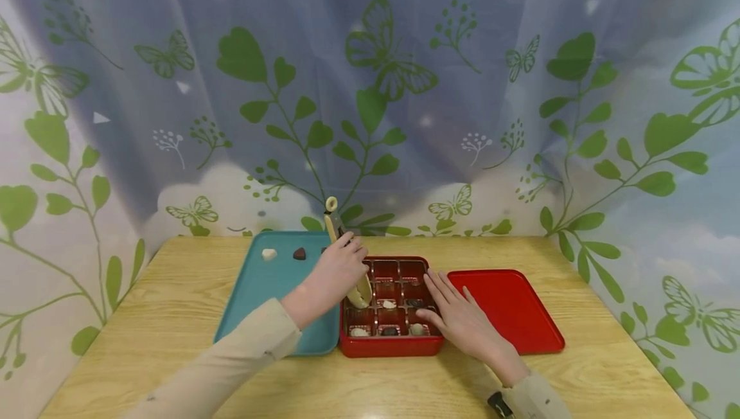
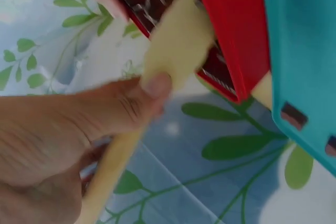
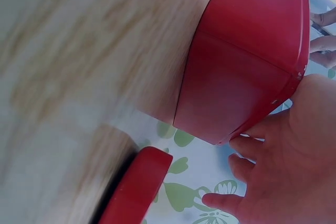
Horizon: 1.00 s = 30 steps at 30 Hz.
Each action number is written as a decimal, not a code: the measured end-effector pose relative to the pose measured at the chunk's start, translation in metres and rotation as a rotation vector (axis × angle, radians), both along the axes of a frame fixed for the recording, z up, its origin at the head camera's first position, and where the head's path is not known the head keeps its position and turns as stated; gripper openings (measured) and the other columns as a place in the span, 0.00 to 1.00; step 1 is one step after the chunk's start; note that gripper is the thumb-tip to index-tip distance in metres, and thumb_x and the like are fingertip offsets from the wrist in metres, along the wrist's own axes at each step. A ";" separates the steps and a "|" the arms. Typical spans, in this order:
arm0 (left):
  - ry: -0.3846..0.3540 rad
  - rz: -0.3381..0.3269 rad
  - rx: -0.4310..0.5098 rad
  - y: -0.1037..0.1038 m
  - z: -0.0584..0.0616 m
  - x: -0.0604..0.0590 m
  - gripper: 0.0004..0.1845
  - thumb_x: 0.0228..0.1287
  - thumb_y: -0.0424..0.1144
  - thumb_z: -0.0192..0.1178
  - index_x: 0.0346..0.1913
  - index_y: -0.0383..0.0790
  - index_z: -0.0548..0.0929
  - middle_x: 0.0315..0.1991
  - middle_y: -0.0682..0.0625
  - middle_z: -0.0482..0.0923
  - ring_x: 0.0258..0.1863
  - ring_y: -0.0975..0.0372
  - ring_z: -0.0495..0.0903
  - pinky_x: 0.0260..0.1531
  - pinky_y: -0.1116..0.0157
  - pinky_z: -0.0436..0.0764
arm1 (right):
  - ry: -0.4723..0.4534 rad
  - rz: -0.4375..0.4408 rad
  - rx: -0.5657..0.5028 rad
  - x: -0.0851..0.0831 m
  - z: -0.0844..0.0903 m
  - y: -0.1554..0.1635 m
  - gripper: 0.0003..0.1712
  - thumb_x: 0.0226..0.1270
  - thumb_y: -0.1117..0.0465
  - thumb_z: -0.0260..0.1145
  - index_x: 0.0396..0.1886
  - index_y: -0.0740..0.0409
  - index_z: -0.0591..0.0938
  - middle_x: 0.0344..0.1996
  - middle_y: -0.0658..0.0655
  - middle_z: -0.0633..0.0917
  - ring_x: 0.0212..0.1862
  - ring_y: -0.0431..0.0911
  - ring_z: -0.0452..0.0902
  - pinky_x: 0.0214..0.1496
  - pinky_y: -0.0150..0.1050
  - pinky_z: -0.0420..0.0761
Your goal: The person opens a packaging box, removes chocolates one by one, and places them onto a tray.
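Observation:
My left hand grips a pair of cream-coloured tongs, tips down in the left column of a red box. Whether the tips hold a piece is hidden. The box has a clear divided insert; several small chocolate-like pieces sit in its front and middle rows, among them a white one and a dark one. On the box's right rim rests my right hand, fingers extended. In the right wrist view those fingers touch the box wall.
Left of the box lies a teal tray, with a white piece, a dark piece and another partly hidden behind the left hand at its far end. A flat red lid lies to the right on the wooden table. Behind hangs a patterned curtain.

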<state>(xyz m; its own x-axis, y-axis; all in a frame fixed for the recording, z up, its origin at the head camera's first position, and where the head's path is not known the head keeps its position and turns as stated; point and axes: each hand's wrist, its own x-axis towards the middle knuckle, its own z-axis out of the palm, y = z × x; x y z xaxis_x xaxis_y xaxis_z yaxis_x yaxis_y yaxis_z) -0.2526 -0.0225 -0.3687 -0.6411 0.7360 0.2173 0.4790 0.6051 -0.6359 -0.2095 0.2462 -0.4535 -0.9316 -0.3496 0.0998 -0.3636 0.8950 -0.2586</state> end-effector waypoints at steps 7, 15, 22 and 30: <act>-0.045 0.044 -0.026 -0.003 0.010 0.003 0.07 0.61 0.42 0.73 0.42 0.57 0.92 0.51 0.57 0.84 0.58 0.59 0.74 0.63 0.60 0.70 | -0.005 -0.004 0.008 0.000 0.000 0.002 0.48 0.77 0.35 0.51 0.82 0.59 0.52 0.81 0.58 0.50 0.81 0.58 0.45 0.76 0.69 0.50; -0.205 0.299 -0.104 0.023 0.018 0.014 0.14 0.57 0.52 0.75 0.47 0.56 0.91 0.53 0.57 0.84 0.60 0.61 0.74 0.62 0.60 0.67 | 0.004 -0.009 0.001 0.001 0.001 0.004 0.47 0.77 0.36 0.53 0.82 0.59 0.53 0.81 0.59 0.51 0.81 0.58 0.46 0.75 0.69 0.50; -0.242 0.391 -0.209 0.040 0.011 0.012 0.11 0.65 0.54 0.69 0.45 0.56 0.90 0.36 0.56 0.83 0.37 0.60 0.69 0.47 0.62 0.65 | 0.000 -0.010 0.003 0.002 0.000 0.000 0.47 0.77 0.35 0.52 0.82 0.59 0.53 0.81 0.59 0.51 0.81 0.59 0.46 0.75 0.69 0.51; -0.058 0.168 -0.033 0.014 0.008 0.007 0.02 0.59 0.47 0.75 0.31 0.56 0.92 0.37 0.60 0.85 0.43 0.61 0.74 0.47 0.63 0.66 | -0.001 -0.005 0.007 0.002 0.002 -0.001 0.47 0.77 0.35 0.51 0.82 0.58 0.52 0.81 0.58 0.50 0.81 0.57 0.46 0.76 0.68 0.51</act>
<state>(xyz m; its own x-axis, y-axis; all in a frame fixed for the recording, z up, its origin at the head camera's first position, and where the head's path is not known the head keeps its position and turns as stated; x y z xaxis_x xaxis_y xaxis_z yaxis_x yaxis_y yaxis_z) -0.2456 -0.0085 -0.3604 -0.7663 0.6238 0.1539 0.4097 0.6590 -0.6308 -0.2079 0.2457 -0.4514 -0.9335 -0.3455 0.0963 -0.3587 0.8985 -0.2530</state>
